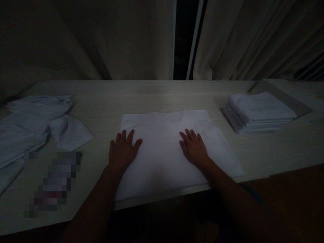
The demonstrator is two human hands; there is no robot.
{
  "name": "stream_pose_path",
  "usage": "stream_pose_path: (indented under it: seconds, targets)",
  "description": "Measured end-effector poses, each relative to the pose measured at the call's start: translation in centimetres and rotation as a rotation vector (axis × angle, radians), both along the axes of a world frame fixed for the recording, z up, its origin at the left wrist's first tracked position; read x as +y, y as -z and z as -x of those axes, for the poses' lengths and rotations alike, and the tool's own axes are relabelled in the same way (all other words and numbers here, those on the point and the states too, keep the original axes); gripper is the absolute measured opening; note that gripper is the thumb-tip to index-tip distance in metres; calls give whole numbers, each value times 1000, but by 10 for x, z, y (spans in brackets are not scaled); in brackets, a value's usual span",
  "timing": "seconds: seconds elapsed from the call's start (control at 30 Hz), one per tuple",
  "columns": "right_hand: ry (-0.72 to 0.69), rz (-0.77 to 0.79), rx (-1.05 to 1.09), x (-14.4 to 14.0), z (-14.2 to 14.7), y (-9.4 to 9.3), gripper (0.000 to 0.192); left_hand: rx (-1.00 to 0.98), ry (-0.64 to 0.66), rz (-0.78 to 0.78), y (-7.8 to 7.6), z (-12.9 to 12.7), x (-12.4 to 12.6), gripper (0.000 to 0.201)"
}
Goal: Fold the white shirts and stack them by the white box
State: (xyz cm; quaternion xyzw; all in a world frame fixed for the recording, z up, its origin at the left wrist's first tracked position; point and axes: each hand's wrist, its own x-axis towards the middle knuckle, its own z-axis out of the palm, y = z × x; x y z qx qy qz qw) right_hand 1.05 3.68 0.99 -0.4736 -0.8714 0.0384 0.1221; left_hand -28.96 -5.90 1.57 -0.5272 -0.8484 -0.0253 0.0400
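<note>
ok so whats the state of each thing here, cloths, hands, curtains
white cloth: spread flat at the table's near edge, both hands on it
left hand: open, palm down on the cloth's left edge
right hand: open, palm down on the cloth
stack of cloths: folded, piled neatly at right
loose cloths: unfolded, crumpled in a heap at left
curtains: drawn, with a narrow dark gap between them

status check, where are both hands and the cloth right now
Left hand flat, open, on white cloth's left edge. Right hand flat, open, on cloth. Cloth spread on table. Folded stack right, loose pile left, both apart from hands.
</note>
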Motion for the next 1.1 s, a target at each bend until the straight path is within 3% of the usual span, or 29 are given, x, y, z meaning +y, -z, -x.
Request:
stream_pose_path:
  seconds: [0.1, 0.2, 0.3, 0.4, 0.5, 0.63, 0.77, 0.93, 1.1]
  targets:
    - [5, 10, -2, -1, 1, 0, 52, 55, -8, -52, -9, -10, -2, 76]
    - [12, 15, 0, -1, 3, 1, 52, 93, 68, -105, -20, -38, -5, 74]
    - [19, 6, 1, 0, 5, 4, 52, 27, 253, -83, -21, -82, -14, 73]
    - [24, 0, -9, 1, 7, 4, 52, -91, 494, -17, -12, -125, -27, 73]
    - [-2, -16, -8, -3, 11, 0, 53, -153, 647, 11, -3, -148, -37, 78]
    - [-150, -40, -9, -3, 22, -7, 53, -181, 670, 19, -2, -151, -39, 80]
    - [-225, 2, -63, 22, 47, -9, 54, -187, 664, -15, -3, -147, -39, 77]
    - [-154, 68, -84, 72, 83, -4, 65, -213, 660, -49, -2, -148, -42, 75]
    - [-63, 85, -69, 105, 99, -1, 68, -239, 633, -73, -2, -146, -41, 74]
